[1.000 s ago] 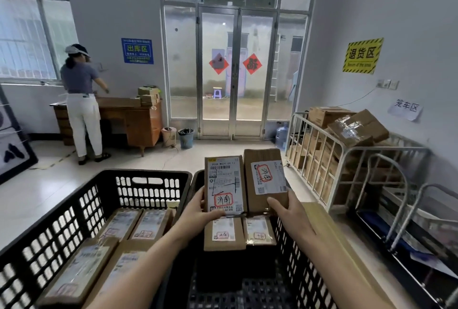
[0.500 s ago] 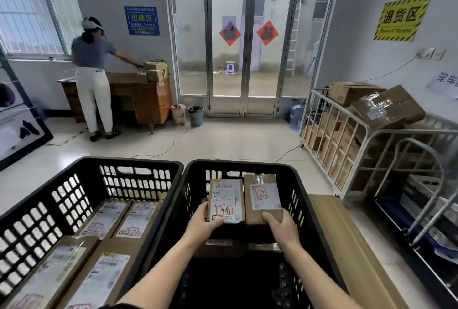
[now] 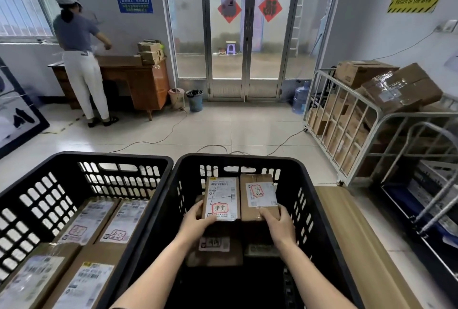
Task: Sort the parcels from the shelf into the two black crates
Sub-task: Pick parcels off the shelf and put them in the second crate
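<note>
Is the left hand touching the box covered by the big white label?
Touching. The head view shows the left hand gripping the near left corner of the white-labelled parcel, with its thumb lying on the label's edge.

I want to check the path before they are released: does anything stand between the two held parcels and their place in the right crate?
Nothing visible does. The left parcel and right parcel are already inside the right crate, near its far wall. What lies beneath them is hidden.
</note>
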### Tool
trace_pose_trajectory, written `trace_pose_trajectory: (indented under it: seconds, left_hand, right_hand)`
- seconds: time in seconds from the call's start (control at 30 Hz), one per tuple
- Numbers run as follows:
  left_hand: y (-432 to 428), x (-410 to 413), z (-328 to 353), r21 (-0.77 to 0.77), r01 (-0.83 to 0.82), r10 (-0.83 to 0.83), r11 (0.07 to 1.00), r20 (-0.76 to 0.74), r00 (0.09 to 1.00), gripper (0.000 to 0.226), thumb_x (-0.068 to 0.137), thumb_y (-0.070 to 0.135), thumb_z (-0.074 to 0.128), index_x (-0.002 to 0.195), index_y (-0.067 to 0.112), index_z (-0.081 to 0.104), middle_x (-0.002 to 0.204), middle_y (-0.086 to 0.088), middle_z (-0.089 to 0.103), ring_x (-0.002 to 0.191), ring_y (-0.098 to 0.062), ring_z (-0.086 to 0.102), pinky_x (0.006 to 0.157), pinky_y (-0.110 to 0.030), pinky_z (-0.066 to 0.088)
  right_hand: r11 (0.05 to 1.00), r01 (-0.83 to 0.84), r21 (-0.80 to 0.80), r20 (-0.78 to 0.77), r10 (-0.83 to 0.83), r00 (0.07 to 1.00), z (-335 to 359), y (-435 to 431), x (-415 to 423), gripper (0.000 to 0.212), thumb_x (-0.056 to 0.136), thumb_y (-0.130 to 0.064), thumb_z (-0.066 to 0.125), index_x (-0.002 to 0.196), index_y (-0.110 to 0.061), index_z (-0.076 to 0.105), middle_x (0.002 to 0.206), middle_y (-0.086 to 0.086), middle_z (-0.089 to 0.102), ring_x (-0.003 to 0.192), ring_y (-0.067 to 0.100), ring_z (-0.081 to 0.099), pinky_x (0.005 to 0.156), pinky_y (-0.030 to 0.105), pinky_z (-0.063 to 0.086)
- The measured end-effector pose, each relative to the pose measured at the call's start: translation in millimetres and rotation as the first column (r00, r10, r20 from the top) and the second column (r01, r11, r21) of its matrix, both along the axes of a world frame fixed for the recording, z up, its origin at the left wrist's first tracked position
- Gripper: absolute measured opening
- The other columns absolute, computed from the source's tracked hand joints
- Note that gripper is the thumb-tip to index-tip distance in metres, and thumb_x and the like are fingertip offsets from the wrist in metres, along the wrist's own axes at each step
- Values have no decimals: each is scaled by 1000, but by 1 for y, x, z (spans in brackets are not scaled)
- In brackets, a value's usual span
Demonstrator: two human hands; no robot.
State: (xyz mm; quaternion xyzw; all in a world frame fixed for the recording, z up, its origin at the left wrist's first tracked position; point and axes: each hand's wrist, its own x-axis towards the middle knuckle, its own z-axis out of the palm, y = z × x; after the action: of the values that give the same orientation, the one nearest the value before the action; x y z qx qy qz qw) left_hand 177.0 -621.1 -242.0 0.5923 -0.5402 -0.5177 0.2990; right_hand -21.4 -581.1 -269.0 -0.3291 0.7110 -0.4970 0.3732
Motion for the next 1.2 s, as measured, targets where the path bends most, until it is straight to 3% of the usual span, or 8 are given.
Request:
trace_pose_trajectory:
  seconds: [0.1,0.23,0.37,0.5,0.67,0.77,0.93,1.2]
  left_hand:
    - [-2,-2,-6,16,-17,17,1000,-4,1000,65,86,10,63,143,13,32,136,-13,49,125,-27,47,108,-45,37]
    - [-6,-3,-8,43,-9,10,999,-15,1000,68,86,12,63,145,11,29,140,-13,47,126,-28,47,108,-45,37]
    - [-14,-7,-8,-121,12,9,993,172,985,70,87,20,61,146,10,25,147,-13,38,136,-27,33,114,-41,27]
    - [-20,-16,-1,-378,217,-39,900,427,904,67,88,33,56,146,18,27,149,-9,32,139,-23,24,116,-39,23]
    - [-30,-22,-4,-284,555,-130,782,796,591,78,90,53,40,150,16,6,159,-1,-3,146,-16,-6,119,-34,3]
    - [-33,-18,-10,-235,614,-177,754,827,533,74,93,55,32,150,17,6,159,1,-1,146,-13,-4,119,-32,2]
    - [-34,-14,-29,-290,588,-145,755,800,582,71,93,57,26,150,21,2,159,4,-3,146,-9,-6,115,-27,-2]
    - [-32,-15,-33,-305,587,-101,750,824,557,70,93,57,23,150,21,2,159,4,-3,146,-9,-6,115,-26,-3]
  right_hand:
    - [1000,10,-7,16,-10,1000,-6,-2,-2,51,84,-29,64,129,-14,45,114,7,60,96,18,55,82,31,46]
    - [1000,13,-14,15,-13,1000,-3,-2,-1,51,84,-27,64,130,-14,44,111,4,59,93,15,54,74,25,45]
    - [1000,19,-24,-223,-23,975,8,-3,-1,62,86,-30,61,140,-13,34,135,10,43,119,22,43,91,28,37]
    - [997,-67,-35,-602,32,798,22,-9,2,63,87,-36,56,140,-12,32,143,9,36,131,22,33,105,33,32]
    - [959,-262,109,-818,236,524,27,-22,6,66,91,-44,46,145,-12,24,154,4,20,143,18,14,117,32,14]
    - [941,-297,163,-818,297,493,17,-20,2,64,93,-48,39,145,-13,25,153,2,25,142,16,17,117,31,15]
    - [930,-304,207,-841,327,430,6,-25,3,63,94,-47,33,146,-13,21,155,3,21,144,17,11,117,31,8]
    - [938,-282,199,-879,298,371,-1,-22,4,59,95,-44,29,146,-14,24,155,4,21,144,17,11,116,28,5]
